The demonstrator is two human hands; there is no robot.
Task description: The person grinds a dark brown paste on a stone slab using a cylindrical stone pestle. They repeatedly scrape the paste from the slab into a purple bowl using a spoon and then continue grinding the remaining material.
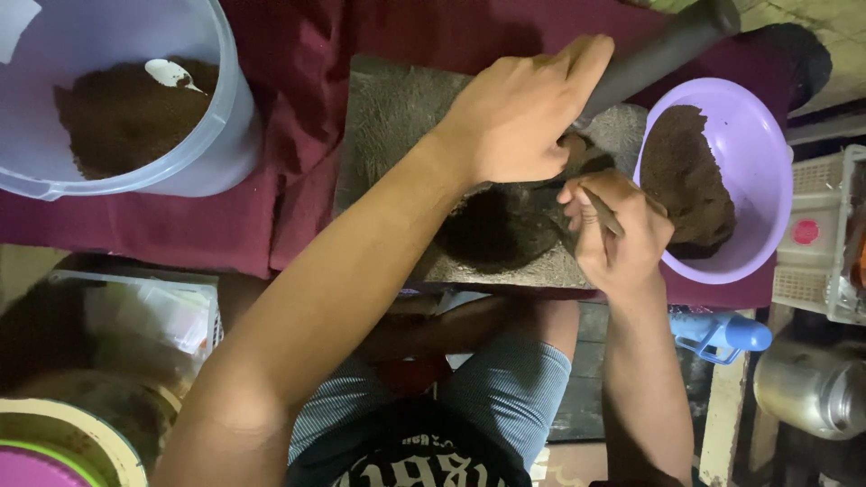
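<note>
Wrapped around the dark stone roller (658, 50), the left hand (519, 113) keeps a closed grip at twelve o'clock over the grinding slab (388, 117). Right hand (618, 234), at three o'clock, pinches a thin scraper (603, 213) beside the brown paste (510, 225) mid-slab. Best to scrape in short strokes, roller steadied. Left forearm crosses diagonally; right wrist bends inward by the purple bowl (767, 162).

dim, warm indoor light from above; the left hand (519, 117) casts a dark shadow onto the stone slab (388, 117). lower corners fall murky and soft, with mild blur throughout.
</note>
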